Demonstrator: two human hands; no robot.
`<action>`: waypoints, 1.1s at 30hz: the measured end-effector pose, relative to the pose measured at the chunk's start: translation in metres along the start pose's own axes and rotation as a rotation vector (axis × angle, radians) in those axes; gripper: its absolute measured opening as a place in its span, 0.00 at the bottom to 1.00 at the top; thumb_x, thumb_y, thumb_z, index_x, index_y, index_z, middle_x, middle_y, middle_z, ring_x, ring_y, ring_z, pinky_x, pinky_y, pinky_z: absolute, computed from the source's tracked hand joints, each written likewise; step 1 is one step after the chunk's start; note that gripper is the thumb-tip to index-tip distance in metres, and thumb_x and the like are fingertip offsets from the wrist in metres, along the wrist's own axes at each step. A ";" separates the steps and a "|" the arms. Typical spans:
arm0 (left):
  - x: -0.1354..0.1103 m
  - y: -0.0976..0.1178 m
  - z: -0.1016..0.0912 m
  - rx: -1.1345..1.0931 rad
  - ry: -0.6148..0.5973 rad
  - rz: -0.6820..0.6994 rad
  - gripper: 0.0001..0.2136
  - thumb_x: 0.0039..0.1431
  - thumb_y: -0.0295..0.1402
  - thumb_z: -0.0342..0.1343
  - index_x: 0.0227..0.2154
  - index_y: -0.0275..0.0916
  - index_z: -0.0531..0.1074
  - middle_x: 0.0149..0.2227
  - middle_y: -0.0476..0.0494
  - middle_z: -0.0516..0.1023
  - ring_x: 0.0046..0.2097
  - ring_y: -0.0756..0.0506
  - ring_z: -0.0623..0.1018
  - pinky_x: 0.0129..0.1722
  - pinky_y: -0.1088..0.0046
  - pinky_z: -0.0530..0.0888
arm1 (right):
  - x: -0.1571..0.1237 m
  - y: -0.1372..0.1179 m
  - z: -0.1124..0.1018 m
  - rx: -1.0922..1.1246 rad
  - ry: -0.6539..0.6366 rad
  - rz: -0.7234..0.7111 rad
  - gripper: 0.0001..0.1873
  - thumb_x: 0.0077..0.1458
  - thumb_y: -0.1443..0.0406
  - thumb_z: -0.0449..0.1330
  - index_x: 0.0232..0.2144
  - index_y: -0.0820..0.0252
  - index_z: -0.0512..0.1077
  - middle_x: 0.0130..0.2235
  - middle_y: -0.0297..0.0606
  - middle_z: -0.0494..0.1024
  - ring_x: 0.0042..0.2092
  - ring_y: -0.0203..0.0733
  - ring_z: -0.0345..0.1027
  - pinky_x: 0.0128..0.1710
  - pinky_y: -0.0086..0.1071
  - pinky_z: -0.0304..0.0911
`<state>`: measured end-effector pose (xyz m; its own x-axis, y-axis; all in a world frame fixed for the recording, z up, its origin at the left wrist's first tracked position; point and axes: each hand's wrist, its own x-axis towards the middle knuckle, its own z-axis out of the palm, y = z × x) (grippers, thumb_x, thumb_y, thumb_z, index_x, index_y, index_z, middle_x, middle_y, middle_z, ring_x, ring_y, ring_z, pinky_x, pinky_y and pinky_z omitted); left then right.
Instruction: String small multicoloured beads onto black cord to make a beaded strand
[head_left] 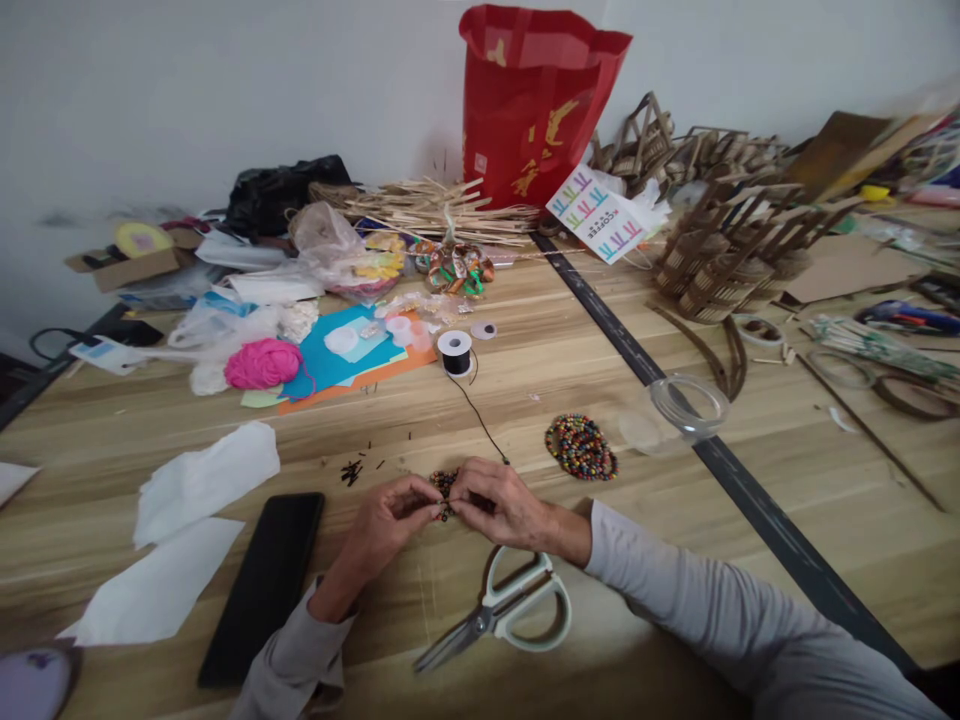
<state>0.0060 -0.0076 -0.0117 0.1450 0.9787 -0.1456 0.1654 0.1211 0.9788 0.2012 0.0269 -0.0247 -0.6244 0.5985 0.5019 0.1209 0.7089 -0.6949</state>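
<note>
My left hand [397,515] and my right hand [502,500] meet over a small pile of dark and coloured beads [444,482]. Both are closed in a pinch on a thin cord between the fingertips; any bead on it is too small to make out. A black cord [480,420] runs from a white-ended spool [455,353] down to my right hand. To the right lies a coiled string of multicoloured beads [582,447]. White-handled scissors [506,610] rest just below my hands, and short black pieces [351,472] are scattered left of the bead pile.
A black phone [262,590] and white paper sheets [206,480] lie on the left. Farther back are pink yarn [262,363], blue card [337,345], a red bag [536,110] and bamboo strips [450,215]. Small woven baskets [724,260] and a clear round lid [688,405] are on the right.
</note>
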 end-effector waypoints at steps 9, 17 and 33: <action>0.000 0.000 0.001 0.021 -0.002 0.006 0.03 0.44 0.27 0.63 0.25 0.36 0.76 0.26 0.47 0.79 0.30 0.48 0.77 0.32 0.75 0.73 | -0.001 0.001 0.001 -0.004 -0.009 -0.002 0.07 0.61 0.69 0.52 0.29 0.61 0.66 0.29 0.39 0.70 0.33 0.39 0.64 0.33 0.29 0.61; 0.000 0.001 0.001 0.025 0.001 0.019 0.03 0.44 0.27 0.63 0.25 0.36 0.76 0.26 0.47 0.79 0.30 0.48 0.77 0.32 0.75 0.74 | -0.001 0.001 0.001 0.011 -0.001 -0.007 0.08 0.61 0.68 0.52 0.29 0.61 0.66 0.29 0.38 0.70 0.34 0.39 0.64 0.34 0.30 0.62; -0.001 0.004 0.002 0.058 -0.009 0.044 0.02 0.44 0.28 0.62 0.24 0.36 0.76 0.25 0.47 0.78 0.30 0.47 0.77 0.31 0.75 0.73 | -0.001 0.002 0.001 -0.010 -0.024 -0.014 0.07 0.60 0.69 0.52 0.29 0.61 0.66 0.30 0.39 0.70 0.34 0.39 0.65 0.35 0.30 0.63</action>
<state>0.0081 -0.0083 -0.0078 0.1619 0.9813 -0.1038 0.2150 0.0676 0.9743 0.2012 0.0271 -0.0277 -0.6443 0.5794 0.4992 0.1193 0.7209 -0.6827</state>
